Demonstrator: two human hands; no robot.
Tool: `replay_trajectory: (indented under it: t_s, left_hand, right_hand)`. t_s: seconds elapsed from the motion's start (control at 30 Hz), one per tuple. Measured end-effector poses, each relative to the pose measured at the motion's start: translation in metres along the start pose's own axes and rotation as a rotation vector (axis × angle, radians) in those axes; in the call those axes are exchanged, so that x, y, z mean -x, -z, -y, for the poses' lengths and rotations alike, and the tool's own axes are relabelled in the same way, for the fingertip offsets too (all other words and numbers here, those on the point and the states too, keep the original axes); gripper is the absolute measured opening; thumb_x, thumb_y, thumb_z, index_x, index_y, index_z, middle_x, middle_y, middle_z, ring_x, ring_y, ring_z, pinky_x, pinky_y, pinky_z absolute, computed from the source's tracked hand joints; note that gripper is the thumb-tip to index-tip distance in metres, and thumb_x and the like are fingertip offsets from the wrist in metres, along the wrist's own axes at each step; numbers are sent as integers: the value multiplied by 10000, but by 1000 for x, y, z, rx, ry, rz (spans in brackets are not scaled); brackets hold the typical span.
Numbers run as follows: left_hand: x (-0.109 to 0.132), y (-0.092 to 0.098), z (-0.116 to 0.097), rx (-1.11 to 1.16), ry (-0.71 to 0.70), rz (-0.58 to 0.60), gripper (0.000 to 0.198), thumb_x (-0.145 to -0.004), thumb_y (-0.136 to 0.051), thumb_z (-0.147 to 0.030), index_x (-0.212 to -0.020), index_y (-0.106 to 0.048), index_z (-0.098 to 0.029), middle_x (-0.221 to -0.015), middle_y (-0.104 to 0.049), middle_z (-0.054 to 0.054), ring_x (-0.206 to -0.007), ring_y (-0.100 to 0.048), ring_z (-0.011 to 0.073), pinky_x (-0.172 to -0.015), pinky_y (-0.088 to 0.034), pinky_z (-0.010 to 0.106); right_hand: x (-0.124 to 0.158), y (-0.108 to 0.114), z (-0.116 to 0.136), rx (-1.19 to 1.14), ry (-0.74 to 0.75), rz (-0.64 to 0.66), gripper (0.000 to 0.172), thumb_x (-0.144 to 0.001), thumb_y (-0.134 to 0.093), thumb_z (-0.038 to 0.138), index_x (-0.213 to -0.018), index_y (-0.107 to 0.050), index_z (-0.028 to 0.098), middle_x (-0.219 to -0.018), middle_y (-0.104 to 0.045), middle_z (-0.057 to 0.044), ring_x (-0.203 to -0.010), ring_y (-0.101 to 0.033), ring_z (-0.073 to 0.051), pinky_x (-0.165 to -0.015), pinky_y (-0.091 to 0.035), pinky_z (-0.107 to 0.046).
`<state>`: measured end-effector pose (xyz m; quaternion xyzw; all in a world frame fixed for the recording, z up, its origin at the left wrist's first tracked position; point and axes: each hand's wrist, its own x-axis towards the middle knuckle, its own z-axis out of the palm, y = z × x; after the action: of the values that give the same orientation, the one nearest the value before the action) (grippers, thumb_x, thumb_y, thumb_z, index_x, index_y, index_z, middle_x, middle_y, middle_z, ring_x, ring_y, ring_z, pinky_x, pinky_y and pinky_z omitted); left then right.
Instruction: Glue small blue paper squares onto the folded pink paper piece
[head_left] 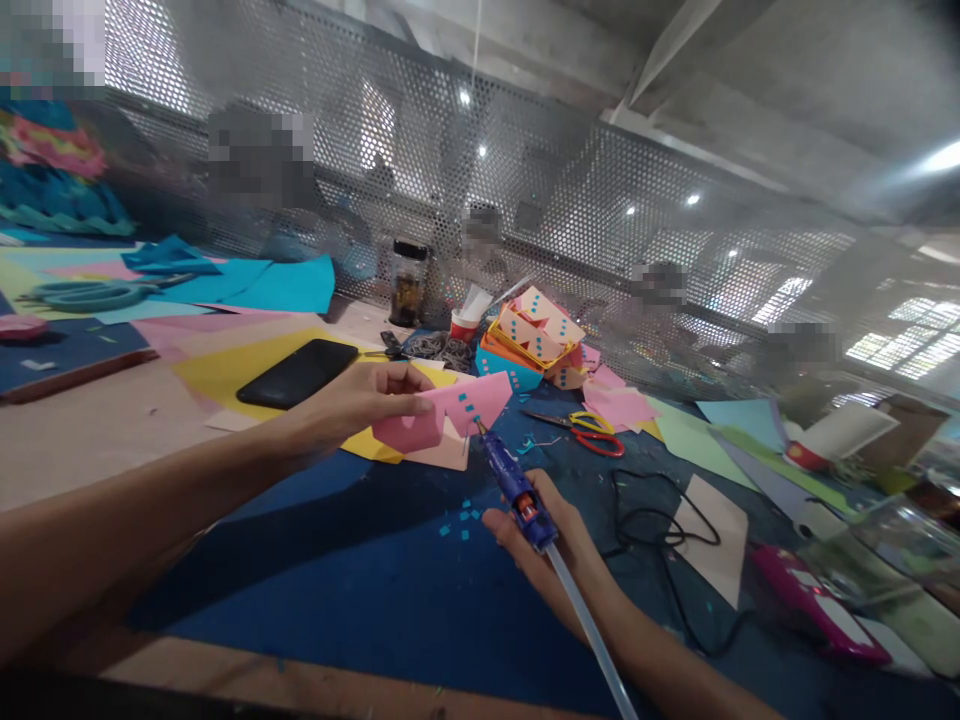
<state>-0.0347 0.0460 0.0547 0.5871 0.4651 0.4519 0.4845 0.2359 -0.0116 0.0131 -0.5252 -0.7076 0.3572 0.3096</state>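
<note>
Between thumb and fingers, my left hand [382, 400] pinches a folded pink paper piece [412, 425] that bears a few small blue squares. My right hand [551, 530] is wrapped round a blue glue gun [512, 478], with a long clear glue stick [592, 625] coming out of its back end. The gun's nozzle is at the pink paper, close to the blue squares; whether it touches cannot be made out. Below, several tiny blue paper squares [465, 515] lie loose on the dark blue mat [360, 590].
A black phone [298, 372] lies left on yellow paper. Behind my hands stands a stack of decorated folded paper [536, 330]. Red-and-yellow scissors [596, 437] lie right of it, near a black cord [660, 540] and a magenta device [821, 605]. A perforated metal screen [525, 180] closes off the back.
</note>
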Motion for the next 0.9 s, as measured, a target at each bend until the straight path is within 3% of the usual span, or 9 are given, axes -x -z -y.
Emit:
replay_trajectory:
  t_s: [0.47, 0.9]
  left_hand:
    - [1, -1, -1, 6, -13, 2, 304, -714, -813, -372, -890, -687, -158, -793, -720, 13, -685, -621, 108, -608, -441, 188]
    - [3, -3, -2, 19, 13, -19, 279, -698, -815, -352, -865, -683, -172, -796, -725, 19, -672, -628, 129, -589, -443, 209]
  right_hand:
    - [1, 4, 5, 8, -1, 36, 392, -784, -712, 491, -989, -539, 205, -755, -645, 0, -561, -568, -141, -519, -457, -270]
    - [7, 4, 13, -8, 59, 4, 389, -839, -634, 550, -959, -520, 198, -717, -609, 12, -537, -508, -119, -500, -408, -261]
